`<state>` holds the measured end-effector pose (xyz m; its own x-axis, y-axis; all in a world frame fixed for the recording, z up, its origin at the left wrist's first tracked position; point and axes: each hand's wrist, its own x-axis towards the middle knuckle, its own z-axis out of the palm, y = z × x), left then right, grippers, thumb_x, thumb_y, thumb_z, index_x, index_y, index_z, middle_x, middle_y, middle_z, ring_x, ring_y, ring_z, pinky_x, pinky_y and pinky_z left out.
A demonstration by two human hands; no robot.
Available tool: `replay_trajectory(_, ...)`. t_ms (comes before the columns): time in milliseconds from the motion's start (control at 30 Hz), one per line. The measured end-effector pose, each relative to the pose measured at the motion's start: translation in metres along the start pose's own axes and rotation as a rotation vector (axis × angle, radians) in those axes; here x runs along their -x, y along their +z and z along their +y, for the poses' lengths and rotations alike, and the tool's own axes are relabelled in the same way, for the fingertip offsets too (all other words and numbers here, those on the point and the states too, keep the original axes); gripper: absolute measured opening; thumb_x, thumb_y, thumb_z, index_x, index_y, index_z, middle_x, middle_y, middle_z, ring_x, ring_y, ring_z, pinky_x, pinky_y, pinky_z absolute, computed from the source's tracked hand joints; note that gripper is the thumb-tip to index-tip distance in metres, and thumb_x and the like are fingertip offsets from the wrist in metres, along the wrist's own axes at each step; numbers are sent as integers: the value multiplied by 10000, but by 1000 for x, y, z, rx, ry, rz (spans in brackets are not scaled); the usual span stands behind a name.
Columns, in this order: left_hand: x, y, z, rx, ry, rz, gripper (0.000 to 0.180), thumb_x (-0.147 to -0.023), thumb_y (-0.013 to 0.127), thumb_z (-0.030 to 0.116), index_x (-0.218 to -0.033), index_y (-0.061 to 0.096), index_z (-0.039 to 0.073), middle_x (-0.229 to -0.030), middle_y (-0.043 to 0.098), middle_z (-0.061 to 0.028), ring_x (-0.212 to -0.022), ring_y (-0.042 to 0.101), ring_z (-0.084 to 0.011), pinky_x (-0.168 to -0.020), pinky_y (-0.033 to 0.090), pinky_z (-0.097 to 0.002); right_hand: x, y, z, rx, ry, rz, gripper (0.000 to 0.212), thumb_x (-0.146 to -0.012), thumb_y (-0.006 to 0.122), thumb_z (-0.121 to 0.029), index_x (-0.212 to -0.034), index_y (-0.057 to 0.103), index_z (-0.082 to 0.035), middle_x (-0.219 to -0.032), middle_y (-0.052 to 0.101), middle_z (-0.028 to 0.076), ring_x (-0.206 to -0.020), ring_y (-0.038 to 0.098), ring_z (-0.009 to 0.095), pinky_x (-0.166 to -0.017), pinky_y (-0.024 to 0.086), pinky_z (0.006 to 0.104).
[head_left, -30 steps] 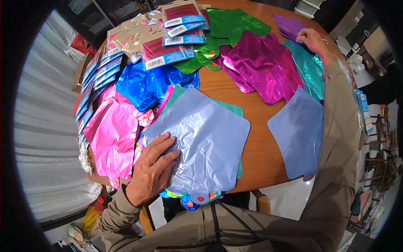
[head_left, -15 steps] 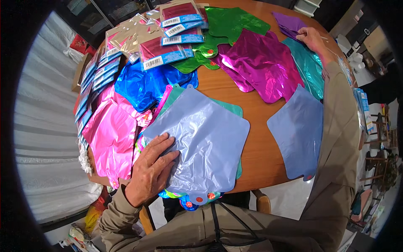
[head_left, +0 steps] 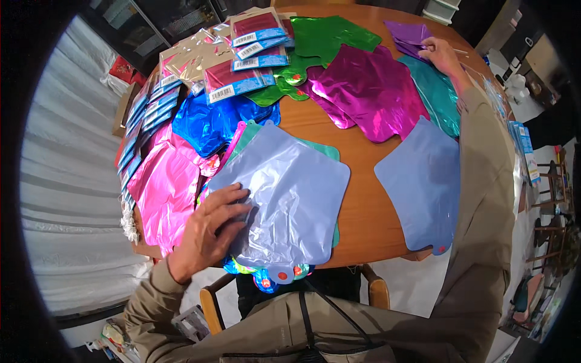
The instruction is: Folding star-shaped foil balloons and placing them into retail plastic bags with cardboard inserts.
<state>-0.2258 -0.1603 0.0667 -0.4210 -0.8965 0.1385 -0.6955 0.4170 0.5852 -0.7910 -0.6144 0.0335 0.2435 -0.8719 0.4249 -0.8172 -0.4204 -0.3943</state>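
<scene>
A flat, star-shaped light blue foil balloon (head_left: 296, 199) tops a stack in front of me, with a green one and patterned ones showing at its edges. My left hand (head_left: 209, 227) lies on its left side, fingers spread and gripping nothing. My right hand (head_left: 443, 57) reaches to the far right, where its fingers are closed on the edge of a purple foil balloon (head_left: 407, 36). Below that hand lie a teal foil balloon (head_left: 433, 94) and another light blue balloon (head_left: 423, 181), partly behind my right sleeve.
Magenta foil balloons (head_left: 369, 91), green ones (head_left: 333, 36), blue ones (head_left: 206, 124) and pink ones (head_left: 163, 181) cover parts of the wooden table (head_left: 363, 239). Packaged balloons (head_left: 239, 78) are piled at the far left, with more packets (head_left: 151, 112) along the left edge.
My right hand stays at the purple balloon, which has bent a little at the grasped edge. My left hand has slid slightly left on the stack. The whole view has shifted slightly.
</scene>
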Motion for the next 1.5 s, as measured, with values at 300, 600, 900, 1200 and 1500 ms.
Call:
replay_trajectory(300, -143, -30, 63, -247, 435, 0, 299, -952, 709, 24, -1250, 723, 19, -1316, 712, -165, -1164, 696, -373, -980, 578, -465, 5, 7, -3, -152, 105, -51, 300, -965, 794, -296, -1080, 775, -19, -880, 704, 35, -776, 623, 170, -744, 504, 315)
replay_trajectory(600, -394, 101, 38, -460, 650, 170, 198, -899, 624, 70, -1074, 649, -19, -1067, 737, -210, -947, 732, -407, -841, 599, -476, 20, -2, -23, -74, 241, 133, 444, -1030, 729, -390, -1219, 780, 8, -1013, 778, 55, -853, 661, 166, -811, 536, 309)
replay_trajectory(900, -476, 165, 35, -275, 655, 197, 232, -961, 611, 127, -1137, 644, -20, -1131, 745, -220, -1038, 732, -437, -905, 590, -505, 16, -21, -37, -209, 452, 17, 531, -1039, 716, -427, -1390, 757, -30, -1103, 803, 48, -862, 669, 156, -796, 551, 296)
replay_trajectory(1200, -492, 166, -6, -440, 511, 53, 379, -1088, 601, 292, -1271, 624, -38, -1202, 730, -268, -1086, 714, -462, -924, 556, -541, -3, -33, -51, -260, 419, 479, 417, -1046, 705, -399, -1248, 823, -54, -1035, 803, 63, -824, 640, 139, -715, 527, 314)
replay_trajectory(1500, -460, 135, 64, 752, 368, 309, 548, -1047, 684, 524, -1093, 724, -21, -1064, 776, -153, -938, 737, -305, -902, 583, -427, 12, -160, -84, 522, 185, 577, 285, -1045, 687, -333, -1027, 830, -87, -843, 748, 143, -741, 626, 250, -718, 528, 416)
